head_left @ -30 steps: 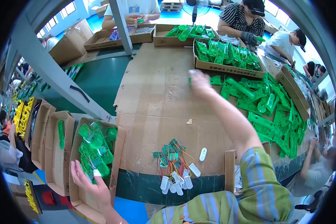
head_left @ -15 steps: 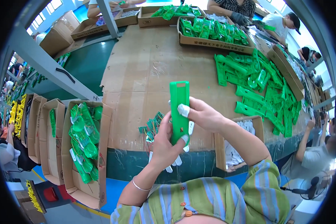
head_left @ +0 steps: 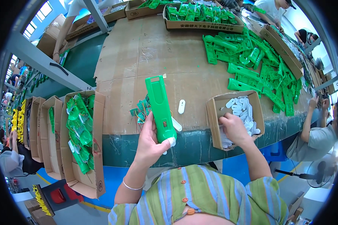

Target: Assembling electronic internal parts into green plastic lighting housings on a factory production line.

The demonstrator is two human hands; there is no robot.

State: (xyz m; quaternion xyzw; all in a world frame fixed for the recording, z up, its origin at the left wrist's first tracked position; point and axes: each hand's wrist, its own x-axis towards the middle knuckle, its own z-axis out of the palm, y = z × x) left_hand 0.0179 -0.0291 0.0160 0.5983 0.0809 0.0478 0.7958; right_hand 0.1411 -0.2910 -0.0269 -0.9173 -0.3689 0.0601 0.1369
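My left hand (head_left: 149,145) grips a long green plastic housing (head_left: 159,101) near its rounded lower end, thumb over the edge. The housing is tilted slightly, with a slot at its upper end. My right hand (head_left: 235,129) reaches into a small cardboard box (head_left: 213,120) of white plastic pieces (head_left: 244,108); its fingers are curled, and whatever lies between them is hidden. Small green circuit boards (head_left: 142,111) with wires lie just left of the housing. One white oval piece (head_left: 181,106) rests on the cardboard to its right, and another white piece (head_left: 176,125) shows beside the housing.
Green housings (head_left: 248,75) are heaped on the right of the cardboard-covered table (head_left: 127,67). A carton of green parts (head_left: 202,25) stands at the back. At left, an open carton (head_left: 98,150) holds wired green assemblies. A metal post (head_left: 45,60) slants nearby. Other people work around.
My right hand has left the green housing and moved right into the box of white pieces. My left hand keeps the housing, now shifted left. Another person's arm has reached in at upper left.
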